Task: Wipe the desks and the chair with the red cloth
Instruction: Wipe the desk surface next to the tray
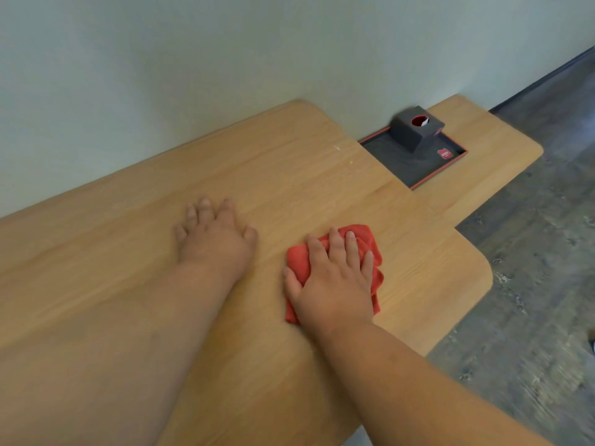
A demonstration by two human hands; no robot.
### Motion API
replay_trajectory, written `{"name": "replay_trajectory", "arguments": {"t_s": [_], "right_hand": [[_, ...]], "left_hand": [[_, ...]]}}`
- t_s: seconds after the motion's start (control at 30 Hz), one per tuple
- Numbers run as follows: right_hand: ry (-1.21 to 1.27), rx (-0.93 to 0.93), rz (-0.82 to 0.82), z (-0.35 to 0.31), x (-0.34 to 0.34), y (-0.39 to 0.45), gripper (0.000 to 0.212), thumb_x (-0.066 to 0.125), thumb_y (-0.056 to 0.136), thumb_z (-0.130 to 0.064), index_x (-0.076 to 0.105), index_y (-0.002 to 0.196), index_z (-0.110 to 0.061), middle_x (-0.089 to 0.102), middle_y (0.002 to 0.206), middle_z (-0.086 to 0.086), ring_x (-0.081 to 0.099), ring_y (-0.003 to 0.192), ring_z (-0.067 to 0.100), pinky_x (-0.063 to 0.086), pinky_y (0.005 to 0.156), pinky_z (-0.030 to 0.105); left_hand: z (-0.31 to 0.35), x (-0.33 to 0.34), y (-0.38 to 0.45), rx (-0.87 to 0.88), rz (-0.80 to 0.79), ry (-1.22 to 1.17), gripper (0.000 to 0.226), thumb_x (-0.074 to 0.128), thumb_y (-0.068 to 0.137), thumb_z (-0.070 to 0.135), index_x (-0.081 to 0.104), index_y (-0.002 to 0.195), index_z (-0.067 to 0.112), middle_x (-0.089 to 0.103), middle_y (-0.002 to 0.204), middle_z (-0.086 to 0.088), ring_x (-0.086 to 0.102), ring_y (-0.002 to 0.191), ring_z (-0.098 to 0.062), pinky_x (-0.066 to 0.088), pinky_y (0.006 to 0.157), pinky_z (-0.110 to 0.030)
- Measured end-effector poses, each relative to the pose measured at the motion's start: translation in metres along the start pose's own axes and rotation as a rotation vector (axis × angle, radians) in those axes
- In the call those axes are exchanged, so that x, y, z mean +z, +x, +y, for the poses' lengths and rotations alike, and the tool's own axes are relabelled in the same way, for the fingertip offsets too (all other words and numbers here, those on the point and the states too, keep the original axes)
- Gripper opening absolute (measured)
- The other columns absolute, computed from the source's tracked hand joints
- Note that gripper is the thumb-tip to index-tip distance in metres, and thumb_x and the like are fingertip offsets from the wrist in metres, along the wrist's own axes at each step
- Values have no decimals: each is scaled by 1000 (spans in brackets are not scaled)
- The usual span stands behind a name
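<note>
A light wooden desk (289, 175) fills most of the view and runs along a pale wall. The red cloth (367, 239) lies bunched on the desk near its right front corner. My right hand (335, 278) presses flat on top of the cloth, fingers spread over it. My left hand (215, 239) rests palm down on the bare wood to the left of the cloth, fingers apart, holding nothing. No chair is in view.
A second wooden desk surface (502, 146) adjoins at the back right. A dark tray with a red rim (396, 165) lies there against the wall, holding a grey box (415, 130) with a round red opening. Grey floor (531, 284) lies to the right.
</note>
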State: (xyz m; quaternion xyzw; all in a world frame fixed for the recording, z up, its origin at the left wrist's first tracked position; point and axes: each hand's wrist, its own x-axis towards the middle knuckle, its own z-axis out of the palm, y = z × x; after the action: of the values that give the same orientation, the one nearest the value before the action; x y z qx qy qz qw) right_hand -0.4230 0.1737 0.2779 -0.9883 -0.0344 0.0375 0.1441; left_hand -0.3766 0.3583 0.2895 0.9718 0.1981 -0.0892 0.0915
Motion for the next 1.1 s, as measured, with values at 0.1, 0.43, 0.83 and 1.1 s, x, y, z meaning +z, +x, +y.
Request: {"name": "replay_trajectory", "arguments": {"t_s": [0.1,0.43,0.83,1.1], "right_hand": [[-14,0,6,0,-1,0,69,23,89,-68,36,149,-35,22,163,6,8,151,31,-2,118,55],[-17,-8,49,2,-1,5,59,51,76,-61,67,125,-31,53,146,10,44,137,37,24,106,63],[-60,176,-3,42,-26,50,89,10,87,-71,26,155,-15,3,164,9,-4,151,23,-4,120,43],[-86,44,31,57,-39,166,85,15,91,-69,13,157,-15,5,166,7,-2,153,22,1,123,44]], "left_hand": [[30,-8,45,39,98,-40,74,35,89,59,17,153,26,8,164,-12,4,149,-32,7,119,-52],[61,7,105,124,108,84,77,18,85,70,17,153,34,12,164,-2,8,150,-24,9,118,-54],[63,1,105,109,83,62,79,15,84,71,14,154,34,6,165,2,3,150,-22,5,119,-52],[62,9,109,113,111,37,80,15,82,70,12,153,34,6,165,1,3,150,-23,4,119,-54]]}}
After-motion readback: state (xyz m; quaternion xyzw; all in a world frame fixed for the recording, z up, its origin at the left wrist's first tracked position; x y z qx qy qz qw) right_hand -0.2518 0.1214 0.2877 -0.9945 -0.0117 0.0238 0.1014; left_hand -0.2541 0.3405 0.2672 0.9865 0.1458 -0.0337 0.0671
